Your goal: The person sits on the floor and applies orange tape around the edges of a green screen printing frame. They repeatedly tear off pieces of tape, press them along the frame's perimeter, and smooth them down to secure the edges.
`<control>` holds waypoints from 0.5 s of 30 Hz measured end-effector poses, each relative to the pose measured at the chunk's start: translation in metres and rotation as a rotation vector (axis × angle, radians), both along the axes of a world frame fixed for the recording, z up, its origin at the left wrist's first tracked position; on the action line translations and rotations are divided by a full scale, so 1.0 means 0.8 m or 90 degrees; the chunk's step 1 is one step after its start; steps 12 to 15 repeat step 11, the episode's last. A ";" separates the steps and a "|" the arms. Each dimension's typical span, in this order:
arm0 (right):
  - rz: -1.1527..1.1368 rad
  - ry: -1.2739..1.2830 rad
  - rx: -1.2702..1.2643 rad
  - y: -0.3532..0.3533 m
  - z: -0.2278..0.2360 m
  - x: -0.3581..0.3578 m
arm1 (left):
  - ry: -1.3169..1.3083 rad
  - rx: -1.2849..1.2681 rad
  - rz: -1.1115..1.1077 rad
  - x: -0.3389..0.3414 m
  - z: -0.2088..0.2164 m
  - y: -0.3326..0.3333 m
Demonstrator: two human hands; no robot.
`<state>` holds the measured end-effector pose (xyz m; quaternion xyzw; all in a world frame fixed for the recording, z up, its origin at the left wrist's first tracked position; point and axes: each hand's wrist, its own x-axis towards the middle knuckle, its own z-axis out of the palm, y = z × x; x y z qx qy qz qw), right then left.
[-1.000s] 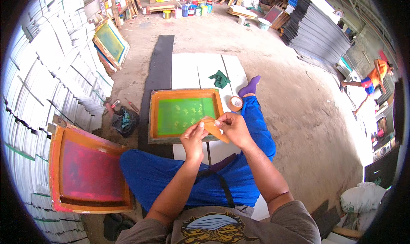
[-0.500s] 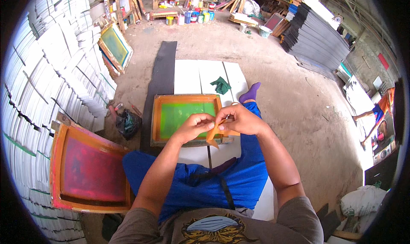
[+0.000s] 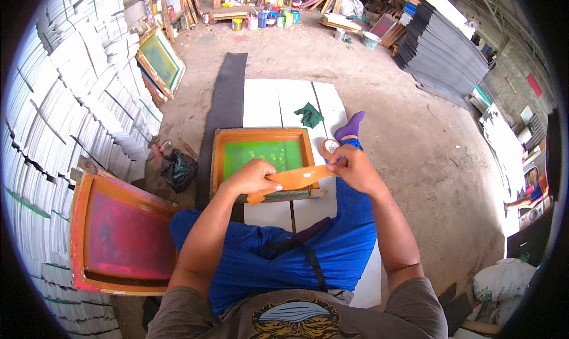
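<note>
A strip of brown packing tape is stretched between my two hands, above the near edge of a screen-printing frame. My left hand pinches it near one end, and a short tail hangs below the fingers. Closed on the other end is my right hand. A tape roll shows just beyond the right fingers; whether they touch it I cannot tell. The screen-printing frame has a wooden rim and green mesh with pale marks. It lies on white boards in front of me.
A crumpled dark green cloth lies beyond the frame. At left, a red-meshed screen leans beside white stacks, near a black plastic bag. A dark strip runs along the boards. Paint containers stand far back.
My hands have moved apart, the left one leftward and the right one rightward. The tape, folded and bunched before, is now drawn out lengthwise between them. The tape roll shows more fully.
</note>
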<state>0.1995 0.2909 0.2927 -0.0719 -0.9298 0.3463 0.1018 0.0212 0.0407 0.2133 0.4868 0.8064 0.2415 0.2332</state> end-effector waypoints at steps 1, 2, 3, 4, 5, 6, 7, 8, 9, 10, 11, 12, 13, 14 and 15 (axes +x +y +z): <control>-0.013 0.003 -0.026 0.005 0.001 0.003 | -0.052 0.029 0.005 -0.003 -0.004 -0.008; -0.017 -0.012 -0.042 0.012 0.000 0.004 | -0.104 0.057 0.010 -0.006 -0.008 -0.018; -0.021 -0.027 -0.059 0.019 -0.002 0.004 | -0.155 0.085 0.016 -0.009 -0.012 -0.028; -0.023 -0.042 -0.076 0.024 -0.003 0.004 | -0.182 0.102 0.032 -0.013 -0.019 -0.038; -0.019 -0.052 -0.095 0.029 -0.007 0.006 | -0.210 0.121 0.047 -0.018 -0.029 -0.045; -0.015 -0.061 -0.116 0.033 -0.013 0.006 | -0.237 0.139 0.063 -0.024 -0.039 -0.052; -0.010 -0.071 -0.136 0.036 -0.020 0.006 | -0.260 0.123 0.053 -0.029 -0.040 -0.056; -0.020 -0.079 -0.142 0.038 -0.025 0.006 | -0.272 0.114 0.063 -0.033 -0.043 -0.060; -0.030 -0.086 -0.149 0.040 -0.030 0.005 | -0.283 0.105 0.074 -0.036 -0.045 -0.065; -0.039 -0.094 -0.156 0.040 -0.037 0.003 | -0.295 0.095 0.085 -0.038 -0.046 -0.070; -0.036 -0.098 -0.159 0.039 -0.041 0.001 | -0.274 0.068 0.110 -0.043 -0.055 -0.074; -0.036 -0.098 -0.159 0.039 -0.041 0.001 | -0.274 0.068 0.110 -0.043 -0.055 -0.074; -0.036 -0.098 -0.159 0.039 -0.041 0.001 | -0.274 0.068 0.110 -0.043 -0.055 -0.074; -0.036 -0.098 -0.159 0.039 -0.041 0.001 | -0.274 0.068 0.110 -0.043 -0.055 -0.074; -0.036 -0.098 -0.159 0.039 -0.041 0.001 | -0.274 0.068 0.110 -0.043 -0.055 -0.074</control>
